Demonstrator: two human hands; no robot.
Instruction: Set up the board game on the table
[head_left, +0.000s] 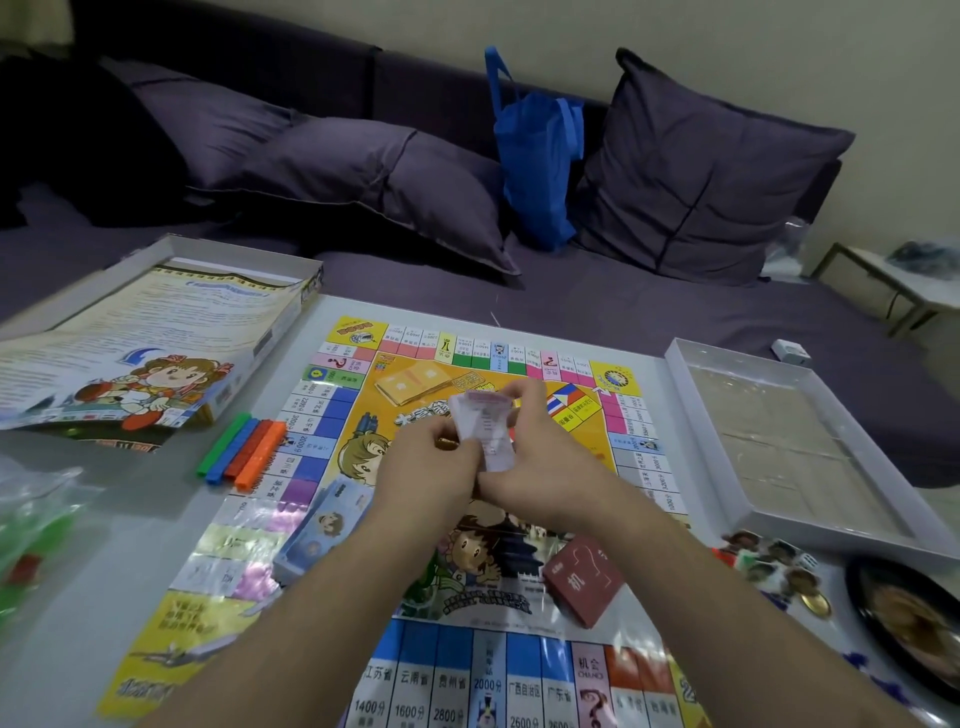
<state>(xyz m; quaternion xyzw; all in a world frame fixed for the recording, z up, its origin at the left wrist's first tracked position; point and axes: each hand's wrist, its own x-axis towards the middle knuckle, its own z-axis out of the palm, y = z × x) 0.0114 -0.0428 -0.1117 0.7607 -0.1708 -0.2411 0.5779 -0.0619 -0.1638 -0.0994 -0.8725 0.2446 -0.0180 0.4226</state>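
The colourful game board (332, 447) lies flat on the white table. Above its middle, my left hand (431, 467) and my right hand (540, 457) both grip a stack of pale paper play money (483, 421), fingers curled round it. A red chance card deck (584, 579) sits on the board near my right forearm. A light blue card pack (324, 530) lies on the board's left side. Green, blue, red and orange stick rows (241, 452) lie just left of the board.
The box lid with the rule sheet (150, 343) rests at the back left. The empty box tray (789, 441) stands to the right. Tokens, dice and a coin (774, 566) lie by a dark bowl (909, 623). A plastic bag (36, 519) sits at the left. Sofa behind.
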